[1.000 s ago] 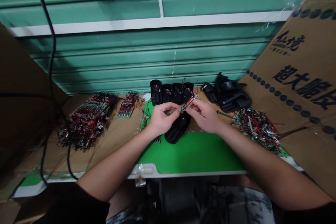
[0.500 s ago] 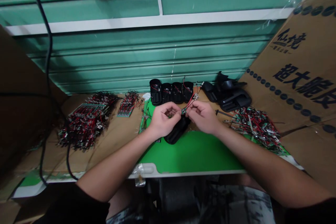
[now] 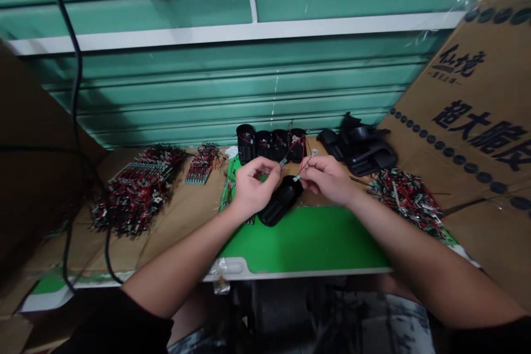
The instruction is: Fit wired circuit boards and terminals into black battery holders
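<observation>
- Left hand (image 3: 254, 187): closed in a pinch, thumb and forefinger on a small green circuit board (image 3: 283, 162) trailing thin red wires
- Right hand (image 3: 327, 173): also closed in a pinch, fingertips on a second small green board (image 3: 297, 178), with red and black wires running up toward a bright metal tab (image 3: 313, 152)
- Both small boards: held in the air between the hands, just apart, above the bench; whether joined by the wiring, too small to tell
- Directly below the hands: a black cylindrical battery holder (image 3: 280, 201), lying tilted on a green work mat (image 3: 305, 240), not touching either hand
- Just beyond the fingers: a row of four upright black battery holders (image 3: 269, 145), side by side, with red wires inside
- Right of that row: a heap of black plastic housings (image 3: 360, 149)
- Further right: a tangled pile of wired boards (image 3: 406, 202), near the right forearm
- Left side of the bench: a large pile of wired boards (image 3: 136, 193), plus a neat strip of boards (image 3: 202, 165) nearer the mat
- Behind everything: a green corrugated shutter (image 3: 207, 83)
- Far right: a cardboard sheet (image 3: 477, 127) printed with black Chinese characters
</observation>
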The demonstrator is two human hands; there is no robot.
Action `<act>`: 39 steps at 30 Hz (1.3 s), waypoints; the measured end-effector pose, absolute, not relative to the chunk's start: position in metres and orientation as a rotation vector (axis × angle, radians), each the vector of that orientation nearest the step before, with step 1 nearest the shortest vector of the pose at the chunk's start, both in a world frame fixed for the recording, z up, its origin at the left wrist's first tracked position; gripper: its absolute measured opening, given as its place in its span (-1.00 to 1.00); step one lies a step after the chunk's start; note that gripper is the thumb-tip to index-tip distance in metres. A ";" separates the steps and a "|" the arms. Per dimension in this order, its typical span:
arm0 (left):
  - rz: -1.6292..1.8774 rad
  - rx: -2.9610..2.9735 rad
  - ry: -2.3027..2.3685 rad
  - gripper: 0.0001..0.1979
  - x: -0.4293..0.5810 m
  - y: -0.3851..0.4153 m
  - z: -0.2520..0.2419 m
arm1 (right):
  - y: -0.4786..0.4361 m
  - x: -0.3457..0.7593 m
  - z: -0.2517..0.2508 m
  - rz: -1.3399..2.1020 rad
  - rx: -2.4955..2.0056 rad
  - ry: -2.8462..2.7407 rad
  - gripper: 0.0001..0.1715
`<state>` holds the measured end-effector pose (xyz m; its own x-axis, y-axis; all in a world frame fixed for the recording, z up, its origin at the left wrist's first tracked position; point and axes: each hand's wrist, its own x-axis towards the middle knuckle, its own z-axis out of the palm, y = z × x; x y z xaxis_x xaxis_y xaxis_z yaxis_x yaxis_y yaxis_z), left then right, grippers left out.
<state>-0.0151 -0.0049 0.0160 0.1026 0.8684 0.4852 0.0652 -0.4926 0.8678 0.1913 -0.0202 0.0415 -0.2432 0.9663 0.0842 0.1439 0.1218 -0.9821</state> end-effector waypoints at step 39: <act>1.320 1.539 0.822 -0.74 -0.013 -0.003 0.023 | -0.029 0.187 0.028 0.928 -1.024 -1.874 -0.65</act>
<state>-0.0131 -0.0027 0.0228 0.2023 0.9093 0.3636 -0.0748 -0.3558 0.9316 0.1870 -0.0289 0.0281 -0.3609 0.8868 0.2887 0.3080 0.4056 -0.8606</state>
